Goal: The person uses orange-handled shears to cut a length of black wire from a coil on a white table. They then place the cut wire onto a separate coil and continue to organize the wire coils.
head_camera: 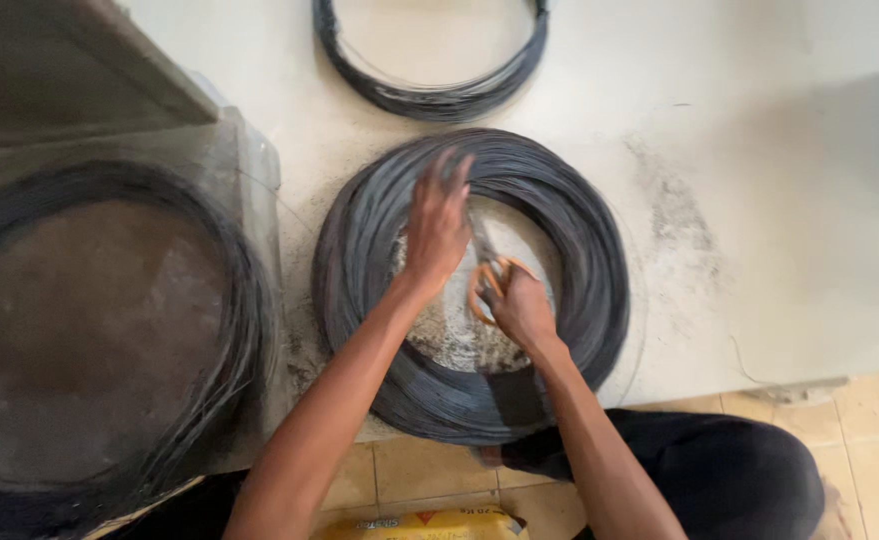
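Nearest, the right hand (521,305) has its grip clenched around one pair of orange-handled scissors (489,275) inside the middle wire coil (474,285) on the counter (779,200). The left hand (437,225) presses loosely on that coil's inner top edge, grasping nothing. Three dark coils show: this one, one in plastic (109,330) left, one beyond (429,60).

Large dark wire coil (579,270), flat on pale table, many tight loops, ring open at centre. Orange-handled scissors (487,275) inside ring, blades toward 11 o'clock, at inner edge.
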